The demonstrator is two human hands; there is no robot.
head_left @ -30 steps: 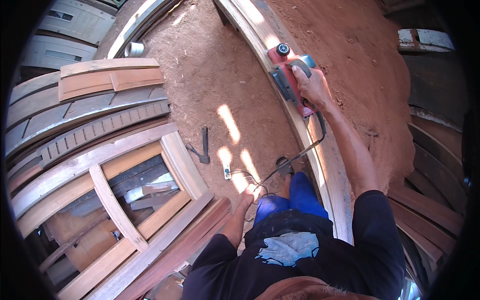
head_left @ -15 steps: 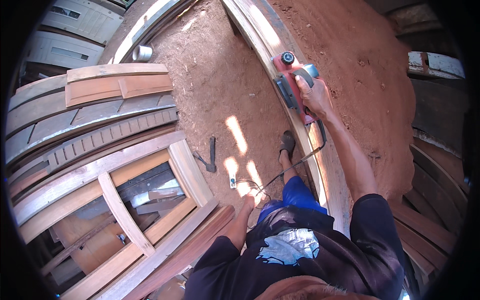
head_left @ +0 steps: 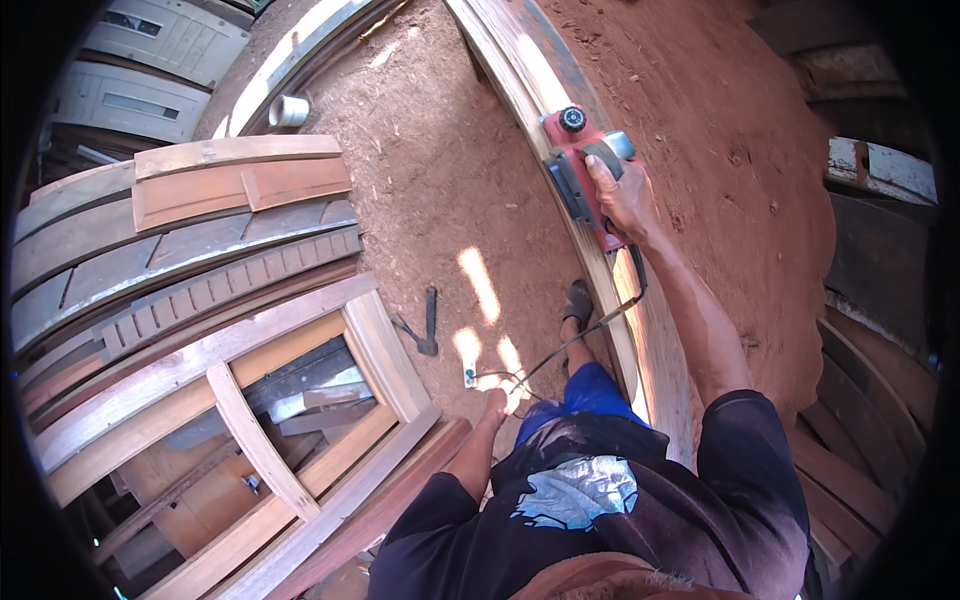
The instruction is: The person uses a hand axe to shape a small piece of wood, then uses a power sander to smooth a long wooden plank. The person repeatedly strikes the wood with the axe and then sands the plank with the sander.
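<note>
My right hand (head_left: 622, 198) is closed around the rear handle of a red and black electric planer (head_left: 582, 165). The planer rests on a long pale wooden beam (head_left: 532, 112) running from the top of the view down past my right side. A black power cord (head_left: 575, 343) hangs from the planer's back end and crosses in front of my legs. Low by my left thigh, my left hand (head_left: 502, 398) appears closed on the cord; glare washes out its fingers.
A wooden frame (head_left: 262, 440) and stacked panels (head_left: 240, 190) lie on my left. On the dirt ground are a hammer-like tool (head_left: 430, 322), a small plug or socket (head_left: 469, 374) and a white can (head_left: 289, 110). Boards (head_left: 880, 380) are piled at the right.
The view has shifted slightly, so the frame and panels sit a little lower and further right. My right hand stays on the planer, which has barely moved on the beam.
</note>
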